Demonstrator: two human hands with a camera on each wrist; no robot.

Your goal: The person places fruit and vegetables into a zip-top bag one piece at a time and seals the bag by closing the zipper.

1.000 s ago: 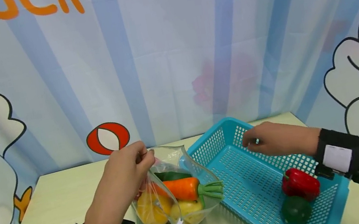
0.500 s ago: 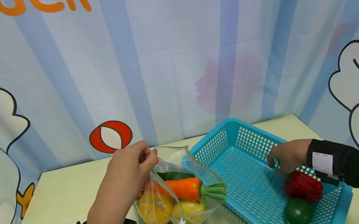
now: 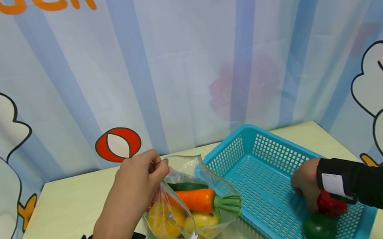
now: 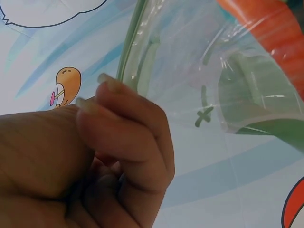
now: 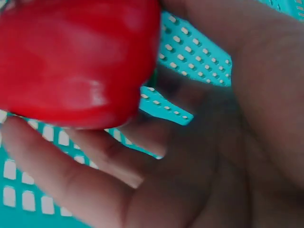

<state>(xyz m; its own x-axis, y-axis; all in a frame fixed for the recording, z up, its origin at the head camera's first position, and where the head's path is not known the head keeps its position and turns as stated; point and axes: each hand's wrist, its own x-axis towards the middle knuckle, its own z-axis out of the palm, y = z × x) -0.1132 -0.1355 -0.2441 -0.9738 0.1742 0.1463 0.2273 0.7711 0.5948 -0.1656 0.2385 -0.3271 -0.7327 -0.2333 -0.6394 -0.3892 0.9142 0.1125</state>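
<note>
Lower than before, the right hand [image 3: 306, 184] is curling its fingers round a red bell pepper [image 3: 332, 204], apparently gripping; the left hand [image 3: 140, 177] is pinching a transparent zipper bag [image 3: 186, 165].

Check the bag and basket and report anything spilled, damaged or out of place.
Nothing stands out: the carrot lies in the clear bag, the red pepper and round green item are in the blue basket, and no spill or damage shows.

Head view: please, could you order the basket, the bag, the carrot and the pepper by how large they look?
1. Basket
2. Bag
3. Carrot
Pepper: unranked; its visible part looks smallest, but the right hand hides some.
</note>
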